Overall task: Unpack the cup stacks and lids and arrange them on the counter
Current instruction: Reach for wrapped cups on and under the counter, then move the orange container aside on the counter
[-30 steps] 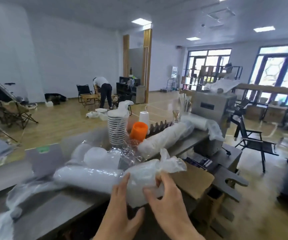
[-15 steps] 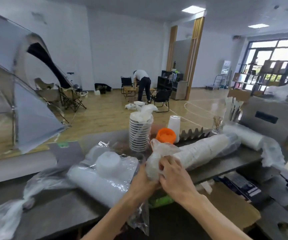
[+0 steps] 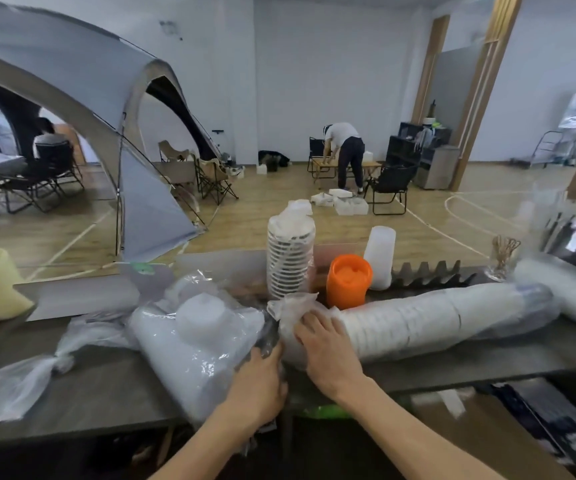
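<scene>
The bagged cup stack (image 3: 428,325) now lies along the table (image 3: 487,362) instead of being lifted, right hand (image 3: 324,351) fingers spread on its tied end, left hand (image 3: 257,382) fingers clamped on its plastic, so unwrapping looks next.

One head-worn camera looks forward and down, close over the counter (image 3: 487,362), hall beyond

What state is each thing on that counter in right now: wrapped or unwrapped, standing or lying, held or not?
Long cup sleeve: lying on its side, wrapped in plastic.
Right hand: rests on the sleeve's bunched near end.
Left hand: grips the plastic of the lid bag.
Lid bag: lying flat, in plastic.
Upright cup stack: standing, bagged.
Orange container: upright.
Translucent cup: standing upside down, unwrapped.
</scene>
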`<state>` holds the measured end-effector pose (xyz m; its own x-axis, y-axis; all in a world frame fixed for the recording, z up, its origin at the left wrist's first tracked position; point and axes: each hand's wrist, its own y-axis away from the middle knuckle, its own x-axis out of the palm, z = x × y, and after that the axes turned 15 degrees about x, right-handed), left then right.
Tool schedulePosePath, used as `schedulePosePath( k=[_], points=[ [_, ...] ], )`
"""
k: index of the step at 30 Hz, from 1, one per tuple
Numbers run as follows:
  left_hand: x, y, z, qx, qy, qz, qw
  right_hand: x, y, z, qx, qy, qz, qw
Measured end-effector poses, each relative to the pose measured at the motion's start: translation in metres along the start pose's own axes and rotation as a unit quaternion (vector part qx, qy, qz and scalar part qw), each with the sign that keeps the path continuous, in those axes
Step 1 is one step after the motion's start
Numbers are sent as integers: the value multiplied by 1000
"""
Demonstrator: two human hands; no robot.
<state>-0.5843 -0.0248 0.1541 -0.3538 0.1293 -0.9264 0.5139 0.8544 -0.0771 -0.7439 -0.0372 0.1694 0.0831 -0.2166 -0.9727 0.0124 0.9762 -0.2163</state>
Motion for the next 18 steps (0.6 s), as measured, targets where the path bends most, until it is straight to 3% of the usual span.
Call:
schedulePosePath(
  k=[4, 6, 10, 12, 14, 16, 18],
  points=[
    [-6, -7, -2, -22, -19, 20, 999, -4, -6, -5, -13, -31, 15, 999],
    [-17, -9, -9, -5, -26, 3, 1000, -20, -7, -5, -10, -98, 21, 995],
    [-54, -20, -40, 102, 3, -148, 984, -56, -14, -31, 88, -267, -38, 959],
    [-71, -37, -59, 161, 78, -207, 962, -69, -26, -53, 175, -319, -72, 929],
    [-78, -66, -79, 188, 120, -220, 950, -77, -46, -79, 270, -360, -79, 889],
    [-76, -98, -101, 150, 173, -181, 956, -80, -70, -106, 361, -386, -9, 849],
    [-71, -133, -116, 46, 253, -139, 956, -76, -91, -125, 408, -465, 67, 783]
  ],
)
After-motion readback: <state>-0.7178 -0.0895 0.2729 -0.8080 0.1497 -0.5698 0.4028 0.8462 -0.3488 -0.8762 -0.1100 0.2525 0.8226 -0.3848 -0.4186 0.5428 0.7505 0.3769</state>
